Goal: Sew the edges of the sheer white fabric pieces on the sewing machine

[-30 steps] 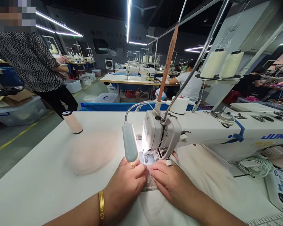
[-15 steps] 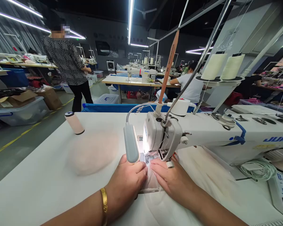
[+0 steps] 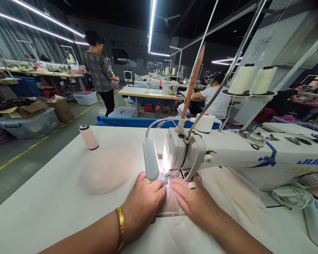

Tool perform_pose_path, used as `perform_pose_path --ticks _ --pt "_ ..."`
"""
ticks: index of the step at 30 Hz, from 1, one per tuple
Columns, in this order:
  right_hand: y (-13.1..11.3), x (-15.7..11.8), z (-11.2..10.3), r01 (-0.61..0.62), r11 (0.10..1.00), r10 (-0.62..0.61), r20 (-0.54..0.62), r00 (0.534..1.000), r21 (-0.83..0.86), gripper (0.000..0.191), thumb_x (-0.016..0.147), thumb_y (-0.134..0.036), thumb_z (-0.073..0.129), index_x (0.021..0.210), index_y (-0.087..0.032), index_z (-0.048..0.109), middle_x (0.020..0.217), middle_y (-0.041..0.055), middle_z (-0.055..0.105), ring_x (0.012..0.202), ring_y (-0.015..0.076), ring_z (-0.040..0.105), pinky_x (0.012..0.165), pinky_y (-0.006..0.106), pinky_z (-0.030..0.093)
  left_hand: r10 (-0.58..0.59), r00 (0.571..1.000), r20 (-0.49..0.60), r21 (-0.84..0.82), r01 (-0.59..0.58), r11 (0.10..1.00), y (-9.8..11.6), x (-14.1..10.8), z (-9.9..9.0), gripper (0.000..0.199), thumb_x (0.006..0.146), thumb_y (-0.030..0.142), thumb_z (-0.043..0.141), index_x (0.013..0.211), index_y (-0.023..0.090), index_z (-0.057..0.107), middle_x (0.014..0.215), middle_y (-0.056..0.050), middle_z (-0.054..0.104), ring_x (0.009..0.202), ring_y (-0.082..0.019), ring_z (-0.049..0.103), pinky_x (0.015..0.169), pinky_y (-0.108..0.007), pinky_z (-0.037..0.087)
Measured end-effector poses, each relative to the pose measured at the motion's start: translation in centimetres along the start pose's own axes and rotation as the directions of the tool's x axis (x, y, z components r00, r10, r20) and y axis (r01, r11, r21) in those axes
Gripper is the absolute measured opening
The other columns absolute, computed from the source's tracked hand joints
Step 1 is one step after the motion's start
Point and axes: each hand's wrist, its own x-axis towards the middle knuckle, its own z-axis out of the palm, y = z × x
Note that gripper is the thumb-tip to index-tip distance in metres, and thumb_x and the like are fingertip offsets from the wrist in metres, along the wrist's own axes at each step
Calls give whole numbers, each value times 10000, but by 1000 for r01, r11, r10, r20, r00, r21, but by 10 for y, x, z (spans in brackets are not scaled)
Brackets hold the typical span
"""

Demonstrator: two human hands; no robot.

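Observation:
Both hands are close to the needle area of a white sewing machine. My left hand is closed, its fingers bent and gripping sheer whitish fabric left of the presser foot. From the other side, my right hand has its fingers pressed together on the same fabric, holding it against the machine bed. Part of the fingertips and of the seam is hidden. The fabric spreads toward me and also lies right of my right hand. A grey lamp hangs just above my left fingers.
A pale pink thread spool and a blurry-edged pale pink fabric piece are on the left tabletop. A pencil stands on the machine head. Thread cones rise behind. A person stands beyond the table.
The view has shifted slightly, moving the scene to the right. The standing person has moved right and farther away. Both hands keep nearly the same position on the fabric.

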Motion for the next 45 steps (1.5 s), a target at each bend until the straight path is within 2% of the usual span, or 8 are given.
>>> perform_pose_path --ticks 4,9,12,16,25,33,38,45 --pt "-6 -4 -11 58 996 -59 17 998 72 320 928 -39 497 1079 -230 705 1096 88 738 1004 297 661 808 426 567 -19 1000 1 -43 19 999 0 0 -1 208 943 46 498 901 179 652 862 -62 691 807 -241 613 692 -354 469" --pt "-17 -11 -27 62 972 -112 217 970 226 311 912 -355 794 1160 -243 644 1100 52 719 969 283 646 880 439 552 -52 997 58 -142 60 988 -1 1 -5 260 1012 120 455 909 199 681 840 -50 655 771 -227 564 668 -341 444" --pt "-14 -12 -23 63 971 -109 194 975 232 80 1054 -235 552 1037 -222 629 1003 63 697 922 260 635 833 412 536 -68 996 60 -211 79 974 -3 2 -5 284 897 46 489 986 206 705 950 -71 656 859 -238 571 725 -353 465" --pt "-8 -9 -15 -43 941 24 59 998 334 265 1104 -188 361 1016 -230 607 952 55 679 906 238 627 818 390 516 -128 987 98 -283 151 947 -5 6 -5 293 720 23 541 921 190 674 968 -70 636 904 -245 561 775 -369 481" --pt "-5 -4 -5 -241 869 265 6 964 432 377 1127 -384 335 840 -232 526 811 36 604 774 223 574 725 355 473 -227 971 74 -348 239 906 -10 14 7 172 895 198 652 728 187 613 867 -29 622 862 -218 565 766 -338 468" --pt "-6 -12 -16 101 967 -138 145 980 235 344 1143 -289 273 877 -226 481 803 -2 592 718 186 509 748 330 401 28 999 -17 -255 -31 966 -6 1 2 263 997 130 551 776 196 677 884 -20 707 815 -203 582 776 -377 377" --pt "-14 -18 -25 70 971 -125 235 964 229 355 1139 -468 370 908 -225 487 875 0 607 814 198 541 802 335 375 58 998 29 -214 -50 976 4 -8 -11 239 989 98 559 858 232 706 867 17 730 781 -195 577 776 -395 323" --pt "-10 -18 -23 75 980 -118 234 965 182 277 1108 -389 506 889 -220 483 846 -13 599 773 190 524 764 328 351 52 998 26 -206 -45 978 0 -4 -10 188 981 114 576 870 210 694 923 4 748 807 -199 613 794 -402 345"
